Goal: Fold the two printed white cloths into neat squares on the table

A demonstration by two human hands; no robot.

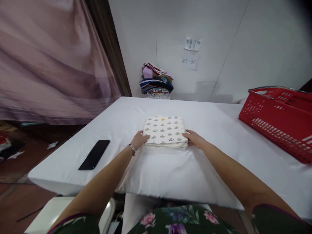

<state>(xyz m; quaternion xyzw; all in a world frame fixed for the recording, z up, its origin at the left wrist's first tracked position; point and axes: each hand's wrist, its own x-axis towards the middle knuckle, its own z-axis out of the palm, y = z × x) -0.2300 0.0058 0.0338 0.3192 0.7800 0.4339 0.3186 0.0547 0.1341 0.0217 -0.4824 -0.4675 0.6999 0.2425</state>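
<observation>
A folded white cloth (165, 130) printed with small grey shapes, a few anchors and a yellow spot lies flat on the white-covered table (209, 120). At its left edge, my left hand (139, 139) grips the layers, thumb on top and fingers partly hidden underneath. The opposite edge is pinched by my right hand (194, 138), thumb on the near side. Several folded layers show along the cloth's front edge. A bracelet circles my left wrist.
A black phone (94, 154) lies to the left on the table. On the right stands a red plastic basket (275, 120). Folded clothes (156, 81) are stacked beyond the far edge, against the wall. A pink curtain (53, 58) hangs at left; a white stool (51, 214) stands below.
</observation>
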